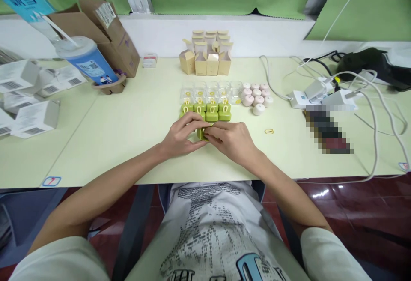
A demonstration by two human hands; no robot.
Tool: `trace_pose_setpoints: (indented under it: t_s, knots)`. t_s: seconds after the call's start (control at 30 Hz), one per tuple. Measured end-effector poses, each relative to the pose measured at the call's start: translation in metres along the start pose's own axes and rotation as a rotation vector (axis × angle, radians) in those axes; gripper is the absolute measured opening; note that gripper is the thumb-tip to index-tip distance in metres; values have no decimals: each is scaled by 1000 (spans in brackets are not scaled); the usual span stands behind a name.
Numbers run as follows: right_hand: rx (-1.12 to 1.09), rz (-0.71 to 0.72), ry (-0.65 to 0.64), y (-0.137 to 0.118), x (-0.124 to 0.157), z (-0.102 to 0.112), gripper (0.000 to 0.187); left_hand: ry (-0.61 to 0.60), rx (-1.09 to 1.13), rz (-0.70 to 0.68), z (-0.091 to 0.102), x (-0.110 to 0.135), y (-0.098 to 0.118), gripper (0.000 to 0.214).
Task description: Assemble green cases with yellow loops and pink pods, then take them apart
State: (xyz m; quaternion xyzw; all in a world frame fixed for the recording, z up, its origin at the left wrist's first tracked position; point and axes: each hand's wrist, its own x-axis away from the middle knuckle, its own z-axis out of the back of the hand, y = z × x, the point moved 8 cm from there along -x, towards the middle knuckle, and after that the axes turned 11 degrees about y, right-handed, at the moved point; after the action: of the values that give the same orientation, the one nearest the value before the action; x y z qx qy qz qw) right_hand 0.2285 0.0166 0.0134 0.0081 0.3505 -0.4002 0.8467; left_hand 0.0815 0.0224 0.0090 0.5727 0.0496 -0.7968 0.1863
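Note:
Between my two hands, just above the table in front of me, is a small green case. My left hand grips it from the left, thumb below and fingers over the top. From the right, the bent fingers of my right hand press at the case's opening; what those fingertips hold, if anything, is hidden. Right behind my hands stand several like green cases in rows, each with a yellow loop on top. To the right of my right hand lies a loose yellow loop.
Behind the green cases are clear plastic cups and pale pink round pieces. Small open cartons stand farther back. At left are a blue cup, a cardboard box and white boxes; at right, a power strip with cables.

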Motion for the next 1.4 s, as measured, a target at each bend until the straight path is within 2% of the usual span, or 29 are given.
trace_pose_setpoints:
  t_s: [0.17,0.33,0.47,0.6,0.73,0.97,1.2,1.4]
  knots:
    - [-194,-100,101,6,-1,2,23,48,-13,-9,4,-4,1,49]
    - [-143,-175,108,5,3,-4,24,35,-15,-7,4,-2,0,49]
    - [-75,-167,119,4,3,-5,27,57,-38,-31,4,-1,4,45]
    - [-218,-140,86,5,-1,0,19,64,-33,-31,3,-3,5,41]
    - [-354,-139,109,7,-3,12,17,76,-90,-1,5,-6,0,38]
    - [-234,-210,121,11,-2,11,21,34,-78,10,5,-3,-4,47]
    - [-268,-235,85,4,0,2,24,64,-83,-34,2,-2,4,38]
    - [-225,-262,149,10,-1,11,18,48,-98,-20,2,-1,0,42]
